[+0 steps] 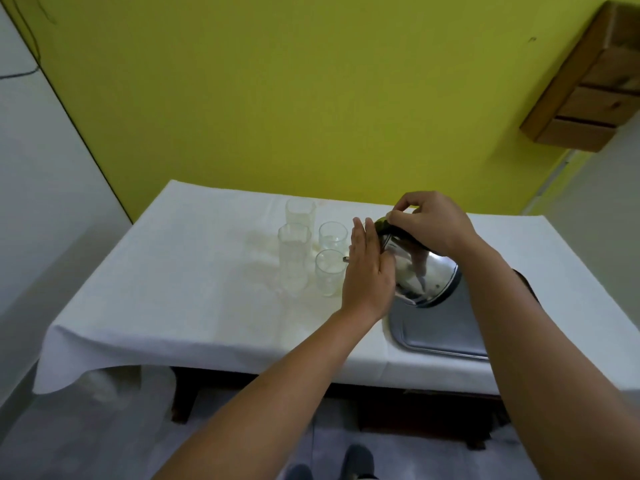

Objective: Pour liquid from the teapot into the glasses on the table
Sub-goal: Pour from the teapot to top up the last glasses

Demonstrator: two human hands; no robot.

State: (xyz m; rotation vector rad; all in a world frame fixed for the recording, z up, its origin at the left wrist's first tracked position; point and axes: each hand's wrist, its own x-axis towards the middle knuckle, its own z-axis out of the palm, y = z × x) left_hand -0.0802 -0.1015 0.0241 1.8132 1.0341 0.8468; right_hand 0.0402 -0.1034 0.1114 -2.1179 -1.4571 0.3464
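A shiny steel teapot (427, 277) is tilted to the left, its spout tip just over the near short glass (328, 273). My right hand (429, 221) grips the teapot's dark handle at the top. My left hand (369, 268) lies flat with fingers straight against the teapot's left side, by the lid. Behind the near short glass stands a second short glass (332, 236). Two tall glasses are to the left: one near (293, 259), one far (300, 211). Whether liquid is flowing I cannot tell.
A grey metal tray (440, 329) lies on the white tablecloth (180, 271) under and right of the teapot. The table's front edge is close to me. A yellow wall stands behind, and a wooden shelf (588, 88) hangs at the upper right.
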